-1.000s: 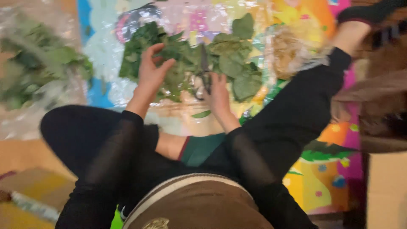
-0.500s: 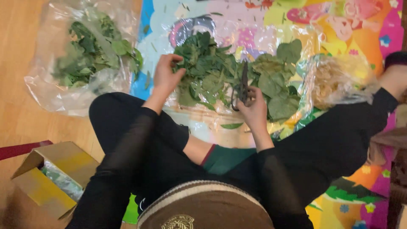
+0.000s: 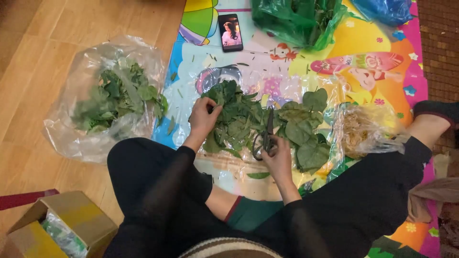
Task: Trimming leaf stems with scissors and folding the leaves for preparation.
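I sit cross-legged on a colourful play mat. A pile of green leaves lies in front of me on a clear plastic sheet. My left hand rests on the left side of the pile, fingers closed around some leaves. My right hand grips black scissors, whose blades point away from me into the pile.
A clear bag of green leaves lies on the wooden floor at left. A clear bag with pale stringy material sits at right. A phone and a green plastic bag lie farther off. An open cardboard box stands near left.
The view has tilted up and away, bringing the phone, green bag and box into sight. My hands stay at the leaf pile, the right still holding the scissors.
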